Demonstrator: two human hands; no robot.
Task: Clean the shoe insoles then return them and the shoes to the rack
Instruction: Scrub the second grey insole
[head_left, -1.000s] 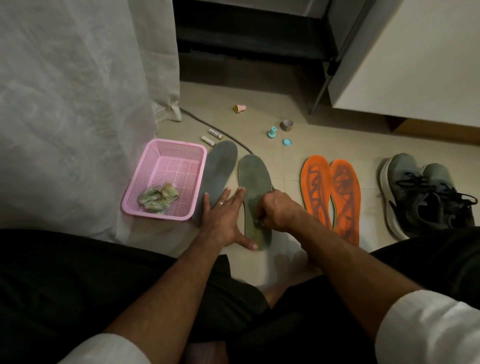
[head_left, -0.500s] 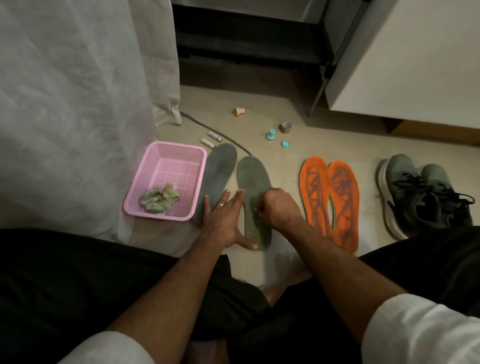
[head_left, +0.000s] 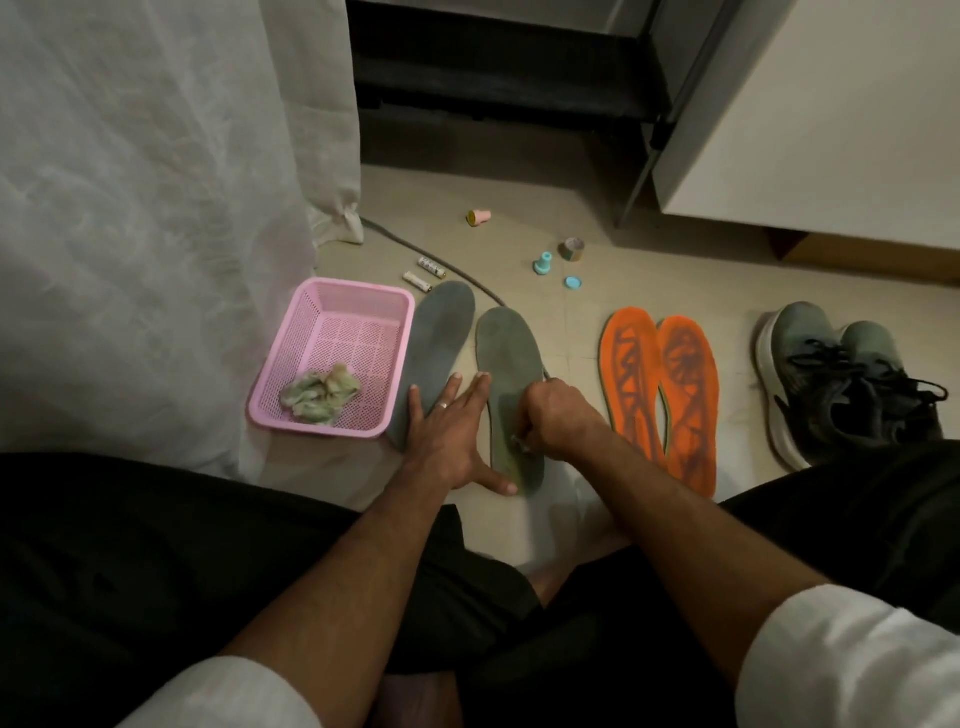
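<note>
Shoes (head_left: 852, 379) sit far right of the grey insole (head_left: 506, 364), orange insoles (head_left: 660, 395) between them. Left hand (head_left: 447, 441) lies flat, fingers spread, thumb pinning this insole's heel; right hand (head_left: 553, 415), curled, pinches something small, unidentifiable, against it.

Basket (head_left: 332, 358) left of insoles (head_left: 506, 374); shoes (head_left: 841, 384) far right.
</note>
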